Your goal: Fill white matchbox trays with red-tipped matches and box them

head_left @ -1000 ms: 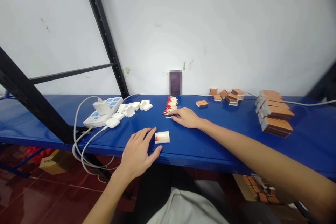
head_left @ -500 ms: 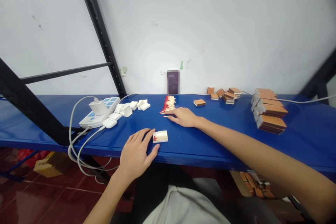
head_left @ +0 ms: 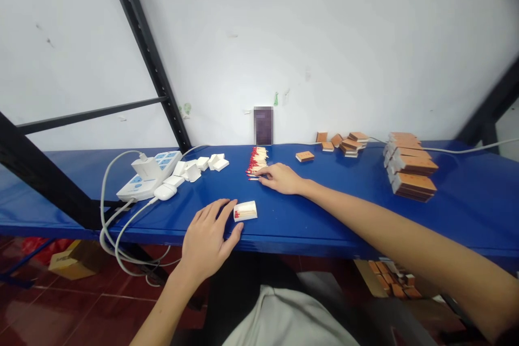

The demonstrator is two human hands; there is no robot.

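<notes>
A small white tray [head_left: 245, 211] with several red-tipped matches lying in it rests near the front edge of the blue table. My left hand [head_left: 208, 235] lies beside its left end, thumb and fingers apart, holding nothing. Farther back is a pile of red-headed matches [head_left: 258, 159]. At the pile's front end, my right hand [head_left: 280, 178] has its fingertips pinched together at the nearest matches; whether a match is between them is too small to make out.
Small white trays [head_left: 192, 172] and a power strip [head_left: 138, 186] with cables are on the left. A brown matchbox [head_left: 305, 156], a loose heap [head_left: 352, 144] and stacked matchboxes [head_left: 413, 184] stand to the right. A dark pixelated object [head_left: 263, 125] leans against the wall.
The thumb and fingers of my right hand have closed together at the front of the match pile. My left hand stays by the tray. The whole view has shifted slightly.
</notes>
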